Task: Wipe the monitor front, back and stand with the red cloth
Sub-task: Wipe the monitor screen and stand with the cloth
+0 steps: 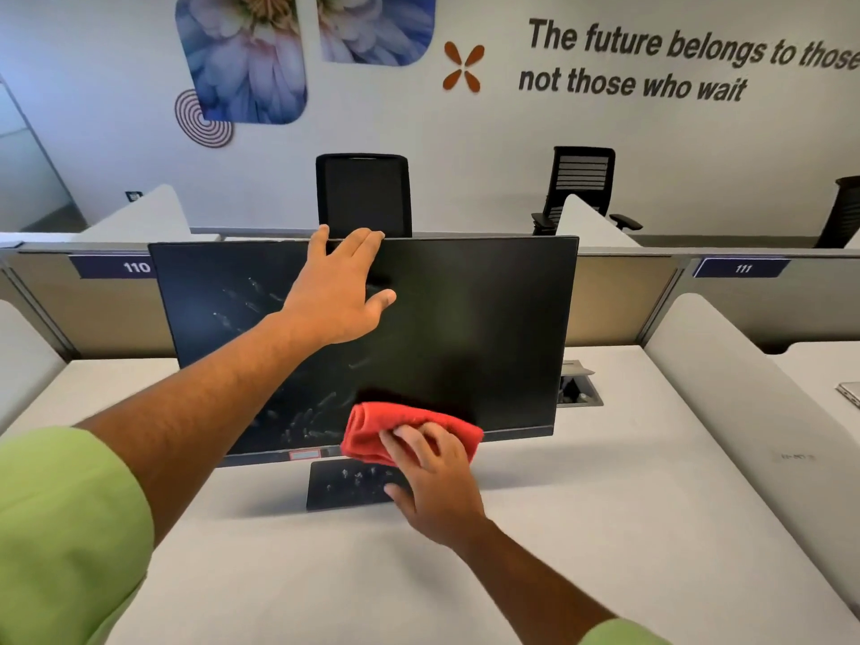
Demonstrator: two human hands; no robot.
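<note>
A black monitor (474,318) stands on the white desk, its dark screen facing me and marked with smudges on the left half. Its flat black stand base (344,488) also shows smudges. My left hand (339,290) reaches up to the monitor's top edge, fingers hooked over it and thumb on the screen. My right hand (433,477) presses the folded red cloth (372,430) against the screen's lower edge, just above the stand base.
The white desk (605,528) has curved white side dividers (744,412) left and right. A cable port (577,388) is open behind the monitor's right side. A laptop corner (849,395) lies at far right. Black office chairs (363,193) stand beyond the partition.
</note>
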